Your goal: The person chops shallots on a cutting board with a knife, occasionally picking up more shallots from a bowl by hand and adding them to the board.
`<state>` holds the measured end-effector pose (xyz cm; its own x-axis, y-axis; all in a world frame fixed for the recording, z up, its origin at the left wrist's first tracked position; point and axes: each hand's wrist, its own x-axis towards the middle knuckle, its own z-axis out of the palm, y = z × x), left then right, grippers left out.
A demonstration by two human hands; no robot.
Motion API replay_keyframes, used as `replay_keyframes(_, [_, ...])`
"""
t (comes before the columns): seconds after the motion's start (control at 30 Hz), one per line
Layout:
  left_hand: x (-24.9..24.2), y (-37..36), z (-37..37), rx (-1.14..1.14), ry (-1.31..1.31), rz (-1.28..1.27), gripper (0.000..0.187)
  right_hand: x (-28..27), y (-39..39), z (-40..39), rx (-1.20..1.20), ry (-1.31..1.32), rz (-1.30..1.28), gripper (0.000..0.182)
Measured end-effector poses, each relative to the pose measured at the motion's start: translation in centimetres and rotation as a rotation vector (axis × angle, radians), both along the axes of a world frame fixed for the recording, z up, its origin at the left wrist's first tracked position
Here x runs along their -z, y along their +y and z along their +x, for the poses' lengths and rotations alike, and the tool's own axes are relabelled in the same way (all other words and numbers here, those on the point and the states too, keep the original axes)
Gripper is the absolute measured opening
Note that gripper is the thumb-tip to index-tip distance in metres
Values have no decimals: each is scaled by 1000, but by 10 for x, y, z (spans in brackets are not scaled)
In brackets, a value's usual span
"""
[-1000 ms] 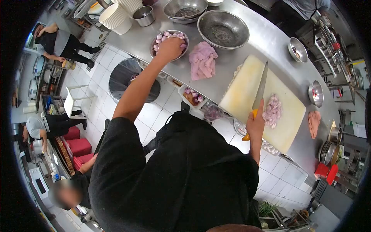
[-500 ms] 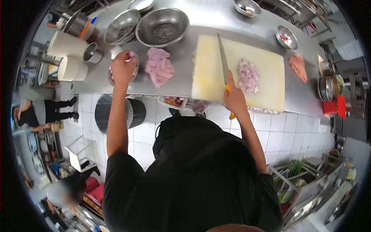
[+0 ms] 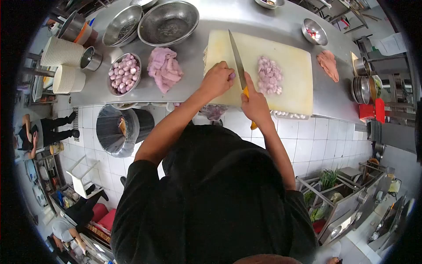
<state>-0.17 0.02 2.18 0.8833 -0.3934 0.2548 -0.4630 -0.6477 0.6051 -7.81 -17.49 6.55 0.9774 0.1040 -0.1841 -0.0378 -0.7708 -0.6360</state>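
My left hand (image 3: pixel 216 80) is closed on a small peeled shallot (image 3: pixel 231 76) over the left part of the white cutting board (image 3: pixel 294 61). Just to its right, my right hand (image 3: pixel 255 105) grips the yellow handle of a long kitchen knife (image 3: pixel 238 59), whose blade points away from me across the board. A pile of cut shallot pieces (image 3: pixel 269 75) lies right of the blade. On the steel counter at left, a metal bowl (image 3: pixel 110 89) is full of whole peeled shallots (image 3: pixel 125 73), with a crumpled pink cloth (image 3: pixel 163 69) beside it.
Large steel bowls (image 3: pixel 168 22) stand behind the cloth, and stacked white containers (image 3: pixel 69 79) at far left. Right of the board are a small bowl (image 3: pixel 314 31) and an orange cloth (image 3: pixel 328 66). A lined bin (image 3: pixel 115 132) stands below the counter; other people (image 3: pixel 44 132) are at left.
My left hand has moved right from the shallot bowl to the board, carrying a shallot. The knife stays in my right hand over the board. The whole view has shifted slightly.
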Motion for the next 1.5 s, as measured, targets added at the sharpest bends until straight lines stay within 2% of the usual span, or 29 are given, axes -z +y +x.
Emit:
replay_keyframes(0.1, [0,-2,-5,-78,-78,-75,18,-8,1,-4,3,24,18,80])
replay_keyframes(0.2, [10,-6,-9,-149,-62,-319,18,-2,0,0,-48,21,7,80])
replay_keyframes(0.4, [16,-9,-15,-162,76,-336,17,-13,2,2,-60,107,-50,80])
replay_keyframes(0.5, [19,-7,-12,-146,9,-362,16,-35,0,3,-86,168,-87,80])
replay_keyframes(0.6, [18,-6,-11,-139,75,-403,15,-49,0,3,-90,228,-122,80])
replay_keyframes(0.7, [14,-8,-14,-156,0,-395,15,-48,-1,2,-97,206,-117,80])
replay_keyframes(0.9, [21,-8,-12,-144,22,-352,16,-52,-2,0,-121,168,-124,81])
replay_keyframes(1.07, [23,-8,-12,-143,-54,-317,16,-4,12,23,-82,52,-89,83])
replay_keyframes(1.2, [20,-7,-12,-135,38,-351,16,-18,4,31,-116,80,-93,84])
replay_keyframes(1.3, [18,-6,-14,-132,-61,-332,16,-34,5,23,-137,95,-146,84])
replay_keyframes(1.4, [21,-6,-13,-135,-41,-343,15,-5,18,31,-96,61,-130,84])
replay_keyframes(1.5, [27,-8,-12,-150,-88,-349,15,-11,10,39,-108,77,-118,85])
